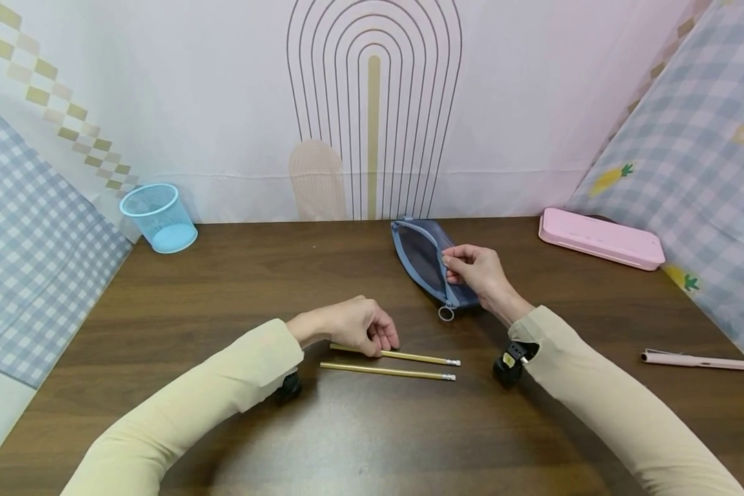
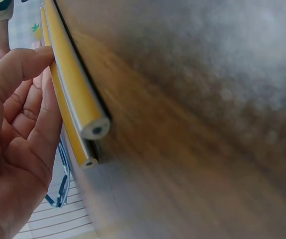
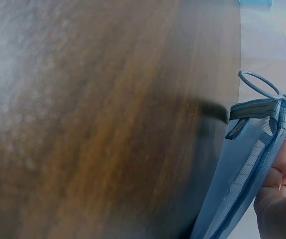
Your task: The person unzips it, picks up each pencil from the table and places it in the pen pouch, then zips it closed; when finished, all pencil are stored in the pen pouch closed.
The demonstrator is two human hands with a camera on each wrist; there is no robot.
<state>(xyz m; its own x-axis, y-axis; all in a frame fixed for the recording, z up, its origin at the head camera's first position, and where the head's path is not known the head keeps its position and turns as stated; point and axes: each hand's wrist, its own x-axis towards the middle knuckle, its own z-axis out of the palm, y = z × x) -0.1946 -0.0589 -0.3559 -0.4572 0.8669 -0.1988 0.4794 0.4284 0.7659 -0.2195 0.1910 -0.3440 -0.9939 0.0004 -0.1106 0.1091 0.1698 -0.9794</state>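
Two yellow pencils lie side by side on the brown wooden table, their eraser ends to the right. My left hand (image 1: 355, 324) pinches the farther pencil (image 1: 420, 357) between thumb and fingers, which hide part of its shaft. Just in front of it is the nearer pencil (image 1: 384, 371), untouched. Farther back, a blue-grey mesh zip pouch (image 1: 414, 258) lies with its mouth spread wide. With thumb and fingertips, my right hand (image 1: 480, 272) grips the right edge of that mouth. A ring-shaped zipper pull (image 1: 446, 314) hangs at the pouch's near end.
At the back left stands a light blue mesh cup (image 1: 173, 238). A pink case (image 1: 601, 238) lies at the back right, and a pale pink pen (image 1: 696, 360) rests near the right edge. Patterned cloths (image 1: 235, 110) hang behind and along both sides.
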